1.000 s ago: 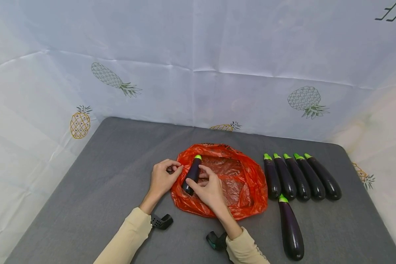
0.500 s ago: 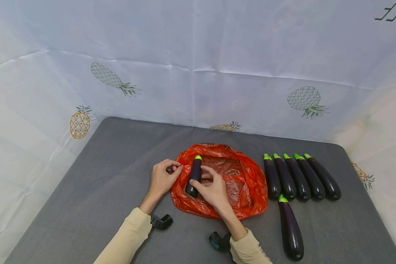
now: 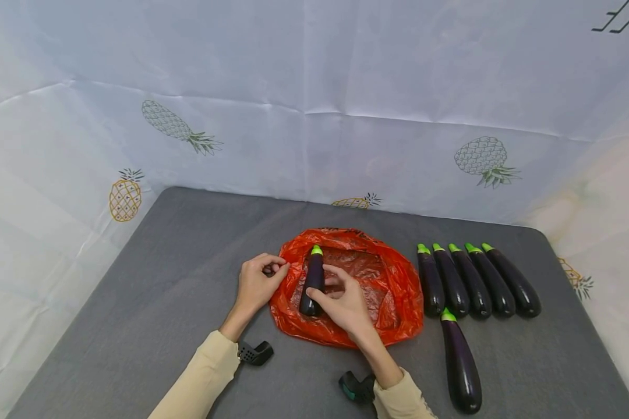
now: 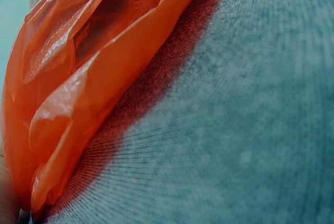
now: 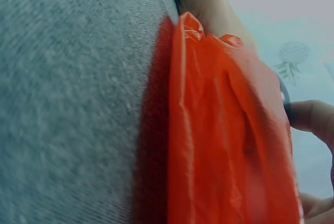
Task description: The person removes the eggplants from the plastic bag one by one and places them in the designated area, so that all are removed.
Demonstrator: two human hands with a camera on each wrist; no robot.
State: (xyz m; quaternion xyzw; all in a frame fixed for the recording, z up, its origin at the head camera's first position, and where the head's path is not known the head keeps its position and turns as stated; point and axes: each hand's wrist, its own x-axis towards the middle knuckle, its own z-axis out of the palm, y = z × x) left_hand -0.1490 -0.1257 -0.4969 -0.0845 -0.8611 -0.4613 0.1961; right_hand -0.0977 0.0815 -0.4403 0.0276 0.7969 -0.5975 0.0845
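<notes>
A dark purple eggplant with a bright green cap [image 3: 315, 273] lies over the open mouth of a red plastic bag [image 3: 410, 291], near its left side, cap toward the wall. My right hand [image 3: 348, 302] holds it from the right, with the thumb on its lower part. At the bag's left rim, the fingertips of my left hand [image 3: 258, 281] pinch the plastic. The left wrist view shows the bag's edge [image 4: 109, 88] gathered down at the lower left. In the right wrist view the bag wall [image 5: 224, 130] hides most of the eggplant, beside the right fingers [image 5: 315, 118].
Several eggplants [image 3: 463, 282] stand in a row right of the bag, caps toward the wall. One more eggplant [image 3: 461, 369] lies nearer, in front of that row. A grey cloth [image 3: 204, 233] covers the table, and a pineapple-print curtain [image 3: 272, 145] hangs behind it.
My right hand has moved slightly right and nearer with the eggplant, which now lies less slanted, further from the bag's left rim. My left hand stays at the rim.
</notes>
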